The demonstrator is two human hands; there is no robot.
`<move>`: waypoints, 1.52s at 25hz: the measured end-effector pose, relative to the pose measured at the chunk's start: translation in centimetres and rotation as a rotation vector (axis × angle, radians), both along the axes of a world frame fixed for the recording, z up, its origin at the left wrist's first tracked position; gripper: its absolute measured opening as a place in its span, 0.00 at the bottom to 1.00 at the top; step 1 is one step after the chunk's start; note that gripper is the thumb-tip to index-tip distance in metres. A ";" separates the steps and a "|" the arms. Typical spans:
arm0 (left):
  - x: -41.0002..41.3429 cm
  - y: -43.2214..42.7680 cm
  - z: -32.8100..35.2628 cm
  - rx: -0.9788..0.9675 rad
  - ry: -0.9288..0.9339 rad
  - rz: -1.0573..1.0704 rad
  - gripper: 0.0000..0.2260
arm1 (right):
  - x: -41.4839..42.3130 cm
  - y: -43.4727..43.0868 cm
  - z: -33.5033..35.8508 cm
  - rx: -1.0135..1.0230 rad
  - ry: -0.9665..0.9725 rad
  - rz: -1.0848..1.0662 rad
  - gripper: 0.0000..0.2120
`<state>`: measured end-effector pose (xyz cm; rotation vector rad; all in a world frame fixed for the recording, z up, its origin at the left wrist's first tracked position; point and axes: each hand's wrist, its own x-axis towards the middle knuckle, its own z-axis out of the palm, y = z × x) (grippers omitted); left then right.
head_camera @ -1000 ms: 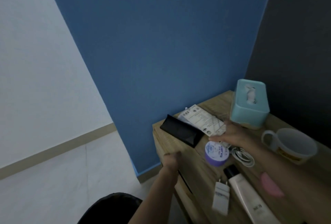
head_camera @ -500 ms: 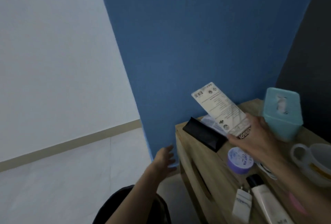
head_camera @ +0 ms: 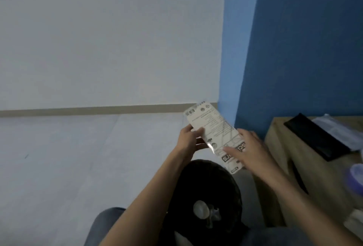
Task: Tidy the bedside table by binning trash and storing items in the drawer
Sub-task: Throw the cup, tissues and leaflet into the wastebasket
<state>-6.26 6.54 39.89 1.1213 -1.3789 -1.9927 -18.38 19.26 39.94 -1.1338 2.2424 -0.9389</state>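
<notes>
A flat white printed package (head_camera: 213, 131) is held in the air over a black bin (head_camera: 204, 200) on the floor. My left hand (head_camera: 189, 140) grips its left edge, and my right hand (head_camera: 248, 151) holds its lower right end. The bin stands beside the wooden bedside table (head_camera: 284, 159) and holds some pale trash at its bottom. On the table top lie a black case (head_camera: 316, 139) and a clear plastic packet (head_camera: 337, 131). A purple round tub (head_camera: 356, 179) shows at the right edge.
A blue wall (head_camera: 304, 49) rises behind the table, a white wall (head_camera: 108, 39) to its left. Pale floor (head_camera: 68, 157) spreads on the left. My knee in jeans (head_camera: 106, 224) is at the bottom, next to the bin.
My right hand lifted the package off the table and carried it left over the bin. My left hand rose and took hold of its other edge. The view swung left.
</notes>
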 end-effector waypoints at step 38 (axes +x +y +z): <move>10.9 1.5 -18.2 0.593 -0.481 0.267 0.20 | 6.0 2.9 -22.3 0.464 -0.856 -0.686 0.29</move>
